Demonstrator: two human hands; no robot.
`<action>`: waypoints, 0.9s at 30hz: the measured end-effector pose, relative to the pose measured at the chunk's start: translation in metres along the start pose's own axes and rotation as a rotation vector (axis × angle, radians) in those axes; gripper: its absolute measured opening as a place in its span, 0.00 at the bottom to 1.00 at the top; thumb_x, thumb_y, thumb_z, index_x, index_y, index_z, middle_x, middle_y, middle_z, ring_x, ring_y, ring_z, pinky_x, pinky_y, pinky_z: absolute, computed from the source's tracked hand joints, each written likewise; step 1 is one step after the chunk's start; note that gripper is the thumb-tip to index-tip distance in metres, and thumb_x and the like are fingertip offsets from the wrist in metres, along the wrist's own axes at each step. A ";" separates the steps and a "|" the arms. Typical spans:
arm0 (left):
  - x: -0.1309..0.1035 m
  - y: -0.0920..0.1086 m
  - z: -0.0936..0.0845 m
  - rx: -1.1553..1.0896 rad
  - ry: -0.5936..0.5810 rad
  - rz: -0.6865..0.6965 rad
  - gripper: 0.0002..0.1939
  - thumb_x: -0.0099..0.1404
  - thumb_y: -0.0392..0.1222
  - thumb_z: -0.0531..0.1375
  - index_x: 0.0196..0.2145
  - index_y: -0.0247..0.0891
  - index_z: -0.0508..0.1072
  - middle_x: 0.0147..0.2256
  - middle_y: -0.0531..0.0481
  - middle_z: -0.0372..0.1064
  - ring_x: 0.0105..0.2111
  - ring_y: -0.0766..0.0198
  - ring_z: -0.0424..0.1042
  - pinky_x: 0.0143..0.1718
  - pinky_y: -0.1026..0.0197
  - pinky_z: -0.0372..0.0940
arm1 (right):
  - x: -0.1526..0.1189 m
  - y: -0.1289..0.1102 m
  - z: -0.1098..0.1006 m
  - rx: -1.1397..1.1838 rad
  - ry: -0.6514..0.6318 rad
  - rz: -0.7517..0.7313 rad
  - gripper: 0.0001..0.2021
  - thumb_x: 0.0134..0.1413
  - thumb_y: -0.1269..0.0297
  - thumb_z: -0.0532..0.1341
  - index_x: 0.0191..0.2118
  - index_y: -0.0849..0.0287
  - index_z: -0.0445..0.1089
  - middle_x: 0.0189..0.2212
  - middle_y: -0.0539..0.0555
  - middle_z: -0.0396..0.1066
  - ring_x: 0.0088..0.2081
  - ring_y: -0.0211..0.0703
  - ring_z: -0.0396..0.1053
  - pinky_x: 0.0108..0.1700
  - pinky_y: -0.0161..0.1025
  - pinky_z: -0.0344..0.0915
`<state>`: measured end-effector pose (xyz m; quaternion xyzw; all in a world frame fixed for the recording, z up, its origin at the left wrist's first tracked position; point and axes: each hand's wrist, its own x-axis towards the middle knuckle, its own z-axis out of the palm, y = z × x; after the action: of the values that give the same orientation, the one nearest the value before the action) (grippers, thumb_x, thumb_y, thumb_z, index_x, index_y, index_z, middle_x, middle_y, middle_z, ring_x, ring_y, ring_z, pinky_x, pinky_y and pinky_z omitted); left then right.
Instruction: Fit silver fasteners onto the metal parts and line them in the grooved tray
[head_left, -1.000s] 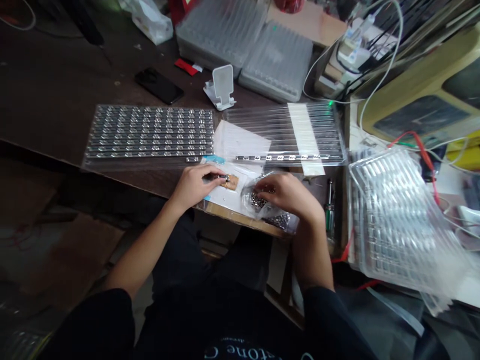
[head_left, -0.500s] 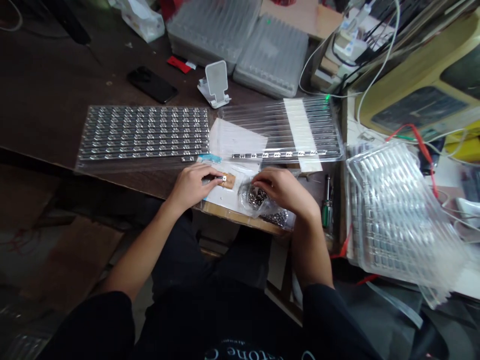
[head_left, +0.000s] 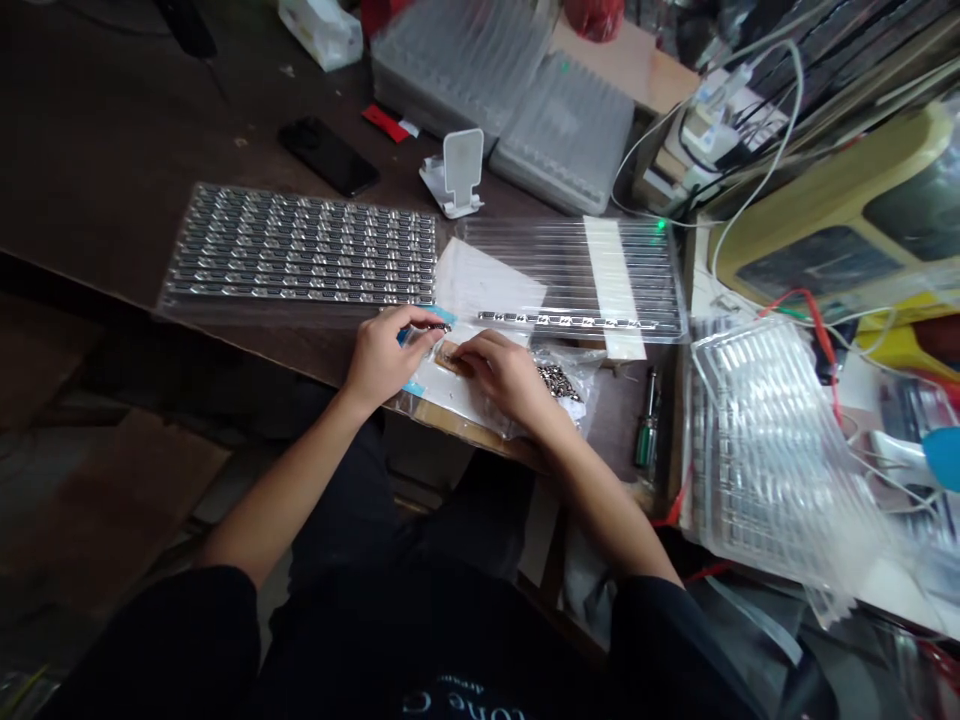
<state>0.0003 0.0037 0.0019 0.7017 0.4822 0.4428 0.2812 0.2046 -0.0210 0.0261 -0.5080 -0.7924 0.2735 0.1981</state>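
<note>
Pinching a small connector (head_left: 438, 326) in the left hand (head_left: 379, 360), just left of frame centre; curling the right hand (head_left: 508, 378) at the brown block (head_left: 448, 355), slightly lower, not showing whether gripping anything.

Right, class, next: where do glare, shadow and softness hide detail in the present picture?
Head view, right: glare streaks the clear trays; head view, lower left: deep shadow dulls detail; head view, centre: the small part in the left hand looks too soft and tiny to make out.
</note>
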 end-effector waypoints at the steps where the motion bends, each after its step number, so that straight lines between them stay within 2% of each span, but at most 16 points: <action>1: 0.000 -0.001 0.000 0.000 -0.003 0.001 0.07 0.65 0.40 0.65 0.41 0.38 0.80 0.40 0.48 0.80 0.40 0.60 0.77 0.44 0.60 0.68 | 0.000 -0.002 0.002 -0.054 -0.019 0.015 0.12 0.67 0.71 0.54 0.45 0.58 0.76 0.43 0.57 0.74 0.41 0.45 0.71 0.44 0.38 0.65; 4: 0.000 -0.002 0.001 -0.002 -0.012 -0.014 0.07 0.66 0.40 0.64 0.41 0.38 0.80 0.40 0.48 0.80 0.40 0.60 0.77 0.43 0.59 0.68 | -0.002 -0.010 0.006 -0.248 -0.079 0.040 0.12 0.69 0.67 0.55 0.48 0.57 0.75 0.44 0.58 0.73 0.40 0.46 0.69 0.40 0.38 0.62; 7: 0.000 -0.002 0.001 0.026 -0.028 -0.005 0.07 0.66 0.40 0.64 0.41 0.38 0.80 0.40 0.48 0.80 0.40 0.59 0.77 0.45 0.58 0.68 | -0.003 -0.015 0.008 -0.335 -0.114 0.046 0.13 0.70 0.67 0.54 0.49 0.57 0.75 0.43 0.57 0.73 0.38 0.45 0.68 0.38 0.38 0.60; 11: 0.003 0.002 0.003 0.046 -0.063 0.061 0.06 0.66 0.41 0.66 0.40 0.38 0.80 0.39 0.47 0.80 0.40 0.58 0.78 0.45 0.57 0.69 | -0.006 -0.008 -0.002 -0.149 -0.076 -0.024 0.15 0.67 0.71 0.55 0.51 0.55 0.76 0.43 0.57 0.74 0.39 0.44 0.71 0.40 0.37 0.63; 14: 0.005 0.006 0.007 0.053 -0.146 0.125 0.05 0.65 0.42 0.66 0.38 0.39 0.80 0.38 0.47 0.80 0.40 0.58 0.78 0.44 0.57 0.70 | -0.014 0.004 -0.022 0.048 0.036 -0.087 0.15 0.66 0.72 0.56 0.50 0.56 0.78 0.45 0.57 0.76 0.43 0.44 0.74 0.46 0.38 0.66; 17: 0.006 0.010 0.012 0.068 -0.221 0.166 0.04 0.65 0.42 0.67 0.35 0.39 0.80 0.37 0.48 0.80 0.38 0.58 0.77 0.42 0.57 0.69 | -0.025 0.012 -0.045 0.081 0.175 -0.055 0.12 0.66 0.70 0.57 0.45 0.56 0.79 0.42 0.56 0.78 0.44 0.45 0.75 0.48 0.41 0.67; 19: 0.007 0.013 0.015 0.083 -0.236 0.172 0.04 0.65 0.42 0.67 0.35 0.39 0.80 0.37 0.48 0.80 0.37 0.58 0.77 0.41 0.56 0.69 | -0.031 0.014 -0.056 0.072 0.220 -0.033 0.12 0.65 0.68 0.57 0.43 0.57 0.80 0.41 0.55 0.78 0.42 0.45 0.75 0.47 0.41 0.67; 22: 0.007 0.016 0.020 0.116 -0.259 0.179 0.04 0.66 0.42 0.67 0.36 0.40 0.79 0.36 0.48 0.80 0.37 0.59 0.76 0.40 0.56 0.69 | -0.035 0.013 -0.061 0.074 0.191 -0.033 0.12 0.65 0.68 0.57 0.44 0.58 0.79 0.41 0.55 0.79 0.42 0.44 0.75 0.46 0.41 0.67; 27: 0.006 0.017 0.023 0.151 -0.290 0.170 0.04 0.65 0.41 0.67 0.35 0.39 0.79 0.36 0.49 0.79 0.37 0.58 0.76 0.41 0.56 0.68 | -0.034 0.008 -0.057 0.040 0.095 0.007 0.13 0.66 0.65 0.57 0.46 0.58 0.79 0.42 0.55 0.79 0.42 0.44 0.75 0.45 0.40 0.66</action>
<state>0.0290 0.0041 0.0074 0.8155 0.4074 0.3217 0.2559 0.2578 -0.0366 0.0639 -0.5192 -0.7747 0.2656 0.2445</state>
